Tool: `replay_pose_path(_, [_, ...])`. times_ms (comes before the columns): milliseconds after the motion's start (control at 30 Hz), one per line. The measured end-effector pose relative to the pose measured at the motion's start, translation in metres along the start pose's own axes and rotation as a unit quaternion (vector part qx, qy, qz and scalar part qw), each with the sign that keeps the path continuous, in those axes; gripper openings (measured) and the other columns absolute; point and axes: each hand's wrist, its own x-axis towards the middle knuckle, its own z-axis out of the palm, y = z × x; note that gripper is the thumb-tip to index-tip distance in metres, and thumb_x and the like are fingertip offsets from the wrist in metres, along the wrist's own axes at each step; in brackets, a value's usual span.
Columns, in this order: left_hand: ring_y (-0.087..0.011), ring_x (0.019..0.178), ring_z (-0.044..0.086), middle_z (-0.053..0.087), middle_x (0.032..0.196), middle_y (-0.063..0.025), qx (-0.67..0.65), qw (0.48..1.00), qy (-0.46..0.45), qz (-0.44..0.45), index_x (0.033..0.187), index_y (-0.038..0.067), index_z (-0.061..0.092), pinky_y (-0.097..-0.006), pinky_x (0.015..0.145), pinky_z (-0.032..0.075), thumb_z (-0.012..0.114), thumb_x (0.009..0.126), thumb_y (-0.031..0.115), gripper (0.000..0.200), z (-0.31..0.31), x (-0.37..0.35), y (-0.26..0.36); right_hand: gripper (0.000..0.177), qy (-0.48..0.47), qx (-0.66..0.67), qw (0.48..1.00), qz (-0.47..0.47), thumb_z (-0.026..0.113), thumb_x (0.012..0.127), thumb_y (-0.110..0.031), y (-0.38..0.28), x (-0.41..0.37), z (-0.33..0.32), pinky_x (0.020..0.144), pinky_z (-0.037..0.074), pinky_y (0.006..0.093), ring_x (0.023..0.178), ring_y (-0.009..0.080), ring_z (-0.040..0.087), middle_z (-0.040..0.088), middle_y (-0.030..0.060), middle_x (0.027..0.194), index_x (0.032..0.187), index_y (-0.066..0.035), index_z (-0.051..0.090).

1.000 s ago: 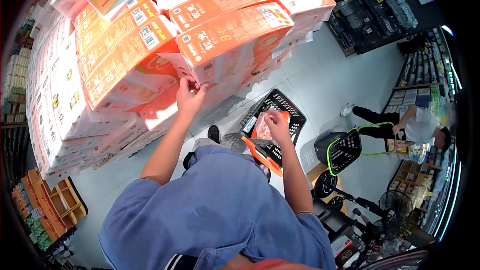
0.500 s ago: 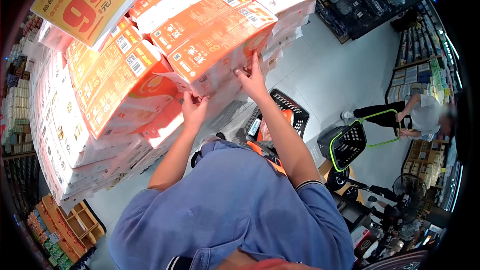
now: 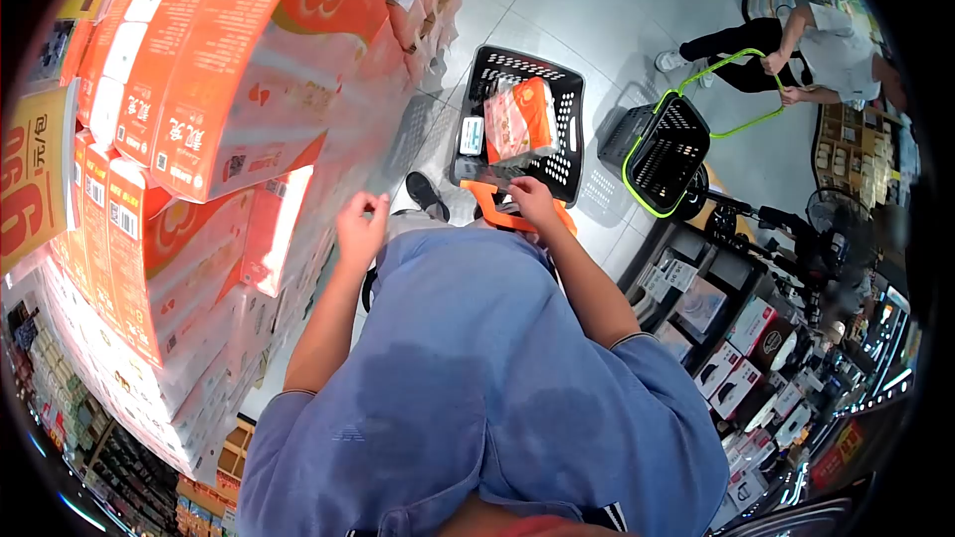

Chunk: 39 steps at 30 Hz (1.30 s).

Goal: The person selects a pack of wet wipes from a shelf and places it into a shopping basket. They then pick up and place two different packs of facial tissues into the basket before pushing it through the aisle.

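My left hand (image 3: 361,227) is raised beside the stacked tissue packs, fingers loosely curled and apart, with nothing in them. My right hand (image 3: 537,203) hovers at the orange handle (image 3: 484,201) of a black shopping basket (image 3: 569,119), its fingertips overlapping the handle area in this view. Inside the basket lie an orange and white pack (image 3: 521,122) and a small white and blue item (image 3: 472,136). To the left rise the orange tissue packs (image 3: 261,70), wrapped in clear plastic, with barcodes on top.
A yellow price sign (image 3: 35,174) stands at the stack's left. A person (image 3: 836,50) at the upper right holds the green handle of another black basket (image 3: 668,154). Boxed goods (image 3: 736,363) fill shelves at the lower right. My shoe (image 3: 428,194) is on the tiled floor (image 3: 542,0).
Both hands have left the tissue pack. My view has turned right, bringing the basket to the middle, and my right hand has come down to its orange handle.
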Motion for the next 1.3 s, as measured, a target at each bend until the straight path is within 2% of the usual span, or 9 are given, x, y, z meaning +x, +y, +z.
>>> replay_pose_path(100, [-0.0269,0.079,0.065,0.066,0.085,-0.0121,0.075,0.971,-0.223,-0.035,0.087,0.003,0.063,-0.0384,0.072,0.051,0.072,0.084,0.030,0.029,0.043,-0.013,0.022,0.028,0.017,0.100,0.989,0.103,0.068,0.088,-0.019,0.022,0.003,-0.024,0.075,0.052,0.0289,0.081,0.0166,0.066,0.070,0.0091,0.091,0.106,0.002,0.067])
replay_pose_path(300, [-0.0317,0.105,0.058,0.065,0.100,-0.0114,0.083,0.941,-0.318,0.084,0.095,0.005,0.066,-0.0429,0.090,0.046,0.071,0.078,0.041,0.040,0.170,-0.039,0.039,0.018,0.061,0.068,0.995,0.048,0.064,0.088,-0.013,0.058,0.128,-0.054,0.062,0.044,0.0263,0.071,0.0116,0.058,0.065,0.0043,0.082,0.098,0.001,0.068])
replay_pose_path(500, [-0.0289,0.081,0.061,0.061,0.075,-0.0101,0.054,0.965,-0.172,0.190,0.064,0.006,0.060,-0.0413,0.082,0.049,0.076,0.067,0.034,0.033,0.220,-0.046,0.021,0.070,0.140,-0.230,0.957,0.111,0.073,0.077,-0.039,0.107,0.285,-0.075,0.099,0.045,0.0405,0.115,0.0370,0.060,0.064,0.0249,0.120,0.128,0.005,0.056])
replay_pose_path(700, [-0.0277,0.073,0.060,0.054,0.068,-0.0071,-0.024,0.971,-0.152,0.184,0.058,0.008,0.052,-0.0397,0.076,0.051,0.075,0.065,0.029,0.033,0.225,-0.041,0.011,0.096,0.012,-0.075,0.983,0.169,0.081,0.070,-0.045,0.157,0.346,-0.071,0.107,0.039,0.0361,0.126,0.0331,0.052,0.053,0.0261,0.136,0.132,0.018,0.045])
replay_pose_path(733, [-0.0283,0.074,0.060,0.055,0.069,-0.0078,-0.033,0.972,-0.153,0.176,0.059,0.007,0.052,-0.0401,0.076,0.052,0.075,0.067,0.029,0.033,0.224,-0.041,0.011,0.116,0.049,-0.247,0.935,0.250,0.080,0.063,-0.059,0.207,0.382,-0.075,0.111,0.034,0.0430,0.133,0.0367,0.045,0.047,0.0252,0.143,0.146,0.006,0.030])
replay_pose_path(833, [-0.0294,0.076,0.061,0.056,0.072,-0.0095,-0.044,0.974,-0.146,0.170,0.059,0.007,0.051,-0.0407,0.076,0.052,0.074,0.069,0.029,0.033,0.225,-0.044,0.007,0.129,0.048,-0.384,0.873,0.297,0.073,0.055,-0.079,0.142,0.348,-0.069,0.112,0.032,0.0475,0.134,0.0388,0.043,0.045,0.0251,0.144,0.146,0.005,0.031])
replay_pose_path(1000, [-0.0308,0.076,0.061,0.057,0.073,-0.0111,-0.071,0.974,-0.141,0.164,0.060,0.006,0.050,-0.0411,0.076,0.052,0.074,0.069,0.028,0.034,0.226,-0.043,0.005,0.132,0.008,-0.384,0.882,0.274,0.076,0.052,-0.078,0.122,0.342,-0.044,0.111,0.035,0.0468,0.131,0.0375,0.047,0.047,0.0258,0.141,0.144,0.007,0.033])
replay_pose_path(1100, [-0.0308,0.074,0.061,0.056,0.072,-0.0108,-0.057,0.972,-0.155,0.165,0.060,0.006,0.050,-0.0412,0.075,0.052,0.075,0.066,0.028,0.033,0.223,-0.041,0.008,0.115,0.084,-0.209,0.956,0.188,0.088,0.056,-0.052,0.192,0.358,-0.025,0.104,0.044,0.0410,0.119,0.0371,0.057,0.057,0.0298,0.126,0.133,0.014,0.034])
replay_pose_path(1300, [-0.0283,0.074,0.061,0.056,0.071,-0.0086,-0.019,0.971,-0.160,0.175,0.061,0.008,0.052,-0.0385,0.075,0.051,0.073,0.064,0.033,0.033,0.226,-0.042,0.006,0.101,0.118,-0.290,0.930,0.192,0.085,0.058,-0.043,0.105,0.303,-0.013,0.100,0.046,0.0395,0.113,0.0389,0.061,0.060,0.0286,0.121,0.130,0.011,0.039])
